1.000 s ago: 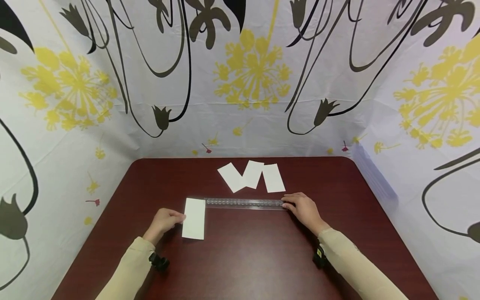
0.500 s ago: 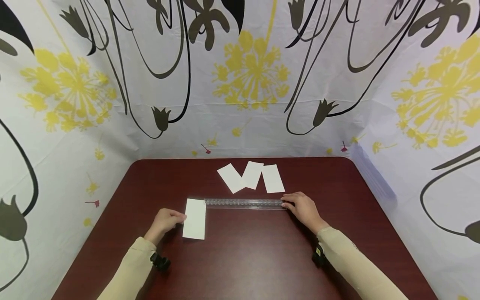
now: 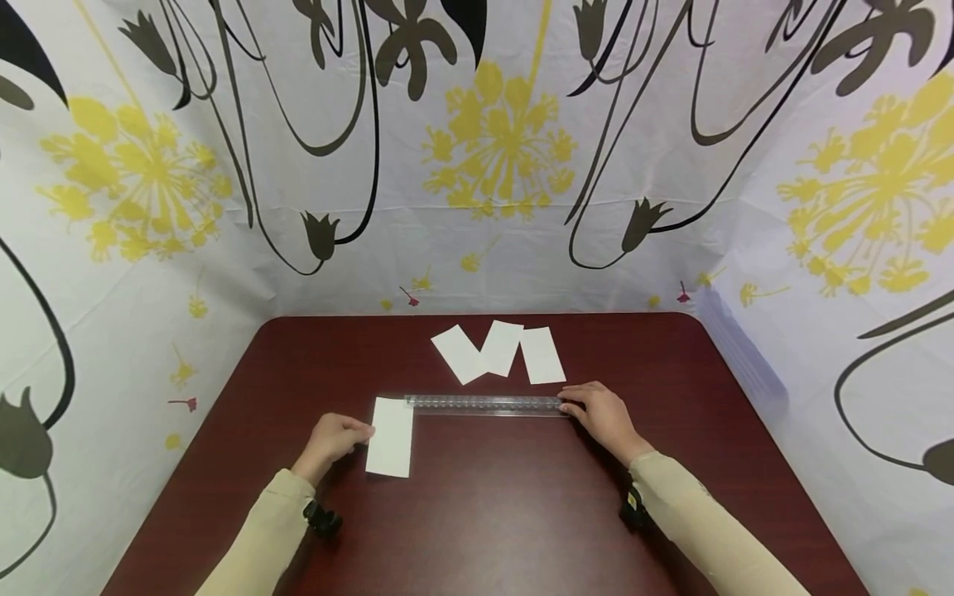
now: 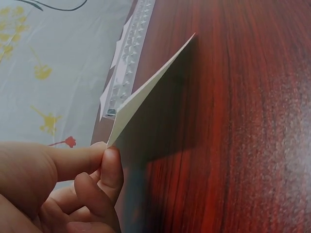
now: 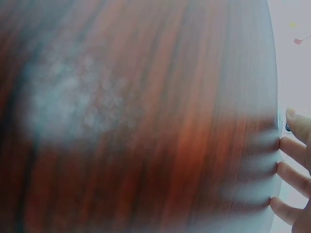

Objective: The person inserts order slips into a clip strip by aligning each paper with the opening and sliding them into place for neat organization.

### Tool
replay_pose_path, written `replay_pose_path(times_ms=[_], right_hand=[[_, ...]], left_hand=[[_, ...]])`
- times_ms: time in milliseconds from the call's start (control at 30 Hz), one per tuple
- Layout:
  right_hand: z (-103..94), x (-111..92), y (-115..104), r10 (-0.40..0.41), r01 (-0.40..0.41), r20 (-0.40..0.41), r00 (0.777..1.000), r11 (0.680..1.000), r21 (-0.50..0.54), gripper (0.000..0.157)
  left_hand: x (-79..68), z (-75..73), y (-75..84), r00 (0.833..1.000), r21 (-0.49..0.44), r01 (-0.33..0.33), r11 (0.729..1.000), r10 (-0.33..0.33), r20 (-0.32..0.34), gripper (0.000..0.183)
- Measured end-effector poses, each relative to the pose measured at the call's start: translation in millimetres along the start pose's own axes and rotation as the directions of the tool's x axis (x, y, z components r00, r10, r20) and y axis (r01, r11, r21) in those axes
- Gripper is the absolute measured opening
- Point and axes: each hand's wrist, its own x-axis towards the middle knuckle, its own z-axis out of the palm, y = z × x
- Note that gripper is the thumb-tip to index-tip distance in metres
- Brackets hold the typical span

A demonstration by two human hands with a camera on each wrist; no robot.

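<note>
Plainly, left hand (image 3: 328, 442) pinches card (image 3: 390, 439) (tilted), right hand (image 3: 606, 419) grips ruler (image 3: 484, 404).

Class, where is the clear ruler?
In the head view, the ruler runs from the white card in the left hand rightward to the right hand.

Left forearm (image 3: 257, 538) and right forearm (image 3: 711, 526), both sleeved, reach forward, converging from the lower corners; the hands are well apart. Left hand (image 3: 326, 440): thumb (image 4: 80, 162) and index finger (image 4: 112, 172) meet at the tips in a pinch, remaining fingers bent below. Right hand (image 3: 605, 420): fingers (image 5: 292, 178) spread and tips lowered, thumb (image 5: 300, 126) set apart.
</note>
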Motion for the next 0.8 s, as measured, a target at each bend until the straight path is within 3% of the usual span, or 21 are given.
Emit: replay_pose_path(times_ms=[800], right_hand=[[-1.2,-0.6,-1.4,0.005,-0.005,0.004,1.000,1.000,0.014,0.030]], left_hand=[[0.1,6.9,3.4,1.000,0.001,-0.006,1.000,0.006,-0.007,0.023]])
